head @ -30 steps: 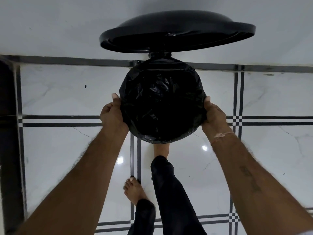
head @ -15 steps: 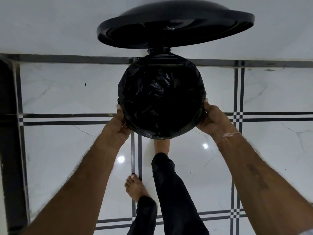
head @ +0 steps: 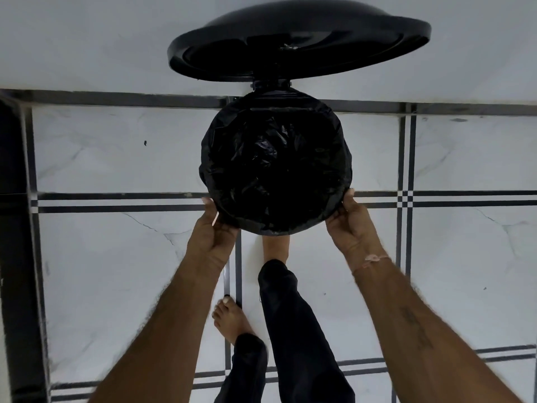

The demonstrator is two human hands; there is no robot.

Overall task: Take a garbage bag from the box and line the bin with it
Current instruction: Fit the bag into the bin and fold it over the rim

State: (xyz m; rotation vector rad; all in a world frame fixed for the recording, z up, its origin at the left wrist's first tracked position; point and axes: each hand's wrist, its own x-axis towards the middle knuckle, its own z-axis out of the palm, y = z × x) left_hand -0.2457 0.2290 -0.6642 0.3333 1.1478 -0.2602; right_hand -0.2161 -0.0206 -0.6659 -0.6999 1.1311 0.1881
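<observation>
A round black bin stands on the floor against the wall, its lid (head: pixel 299 39) tipped up and open. A crinkled black garbage bag (head: pixel 276 161) fills the bin and is folded over the rim, so the bin's own wall is hidden. My left hand (head: pixel 210 237) grips the bag-covered rim at the near left. My right hand (head: pixel 350 225) grips it at the near right. The box of bags is not in view.
White marble floor tiles (head: pixel 116 286) with dark stripes spread all around. A dark vertical edge (head: pixel 14 228) runs down the far left. My right foot (head: pixel 274 248) presses under the bin's front; my left foot (head: pixel 229 321) stands behind it.
Both hands have slid from the bin's sides down and around to the near part of the rim. The view has tilted slightly.
</observation>
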